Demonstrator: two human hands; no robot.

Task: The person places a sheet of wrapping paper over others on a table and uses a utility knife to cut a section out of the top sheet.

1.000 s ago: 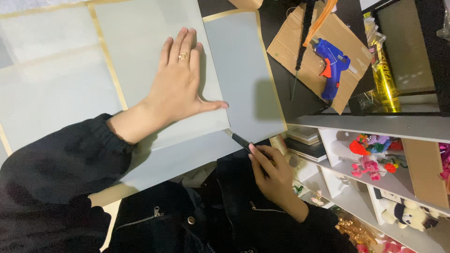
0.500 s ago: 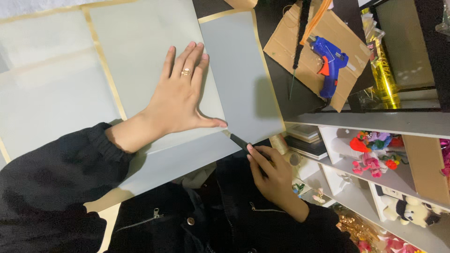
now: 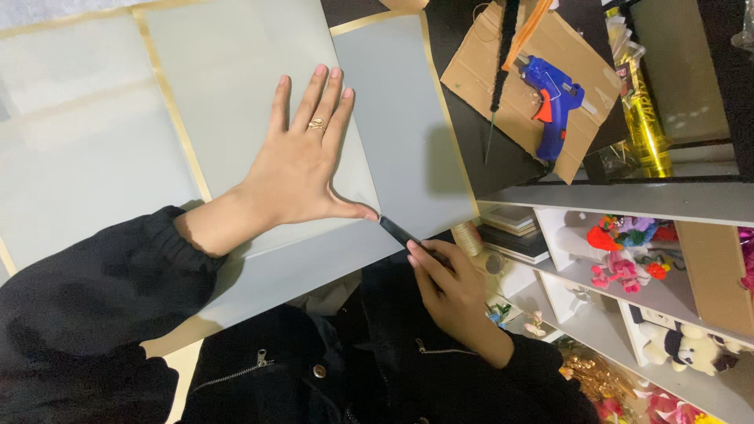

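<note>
Knife (image 3: 399,232) in rt hand (image 3: 452,290) has slid up along the board (image 3: 400,133) edge; tip now at left hand (image 3: 302,169) thumb.

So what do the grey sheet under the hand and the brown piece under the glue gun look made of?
Grey sheet: probably matte card or paperboard, flat with crisp edges and no glare. Brown piece: corrugated cardboard by its colour and thick edge, lying under the blue glue gun.
</note>
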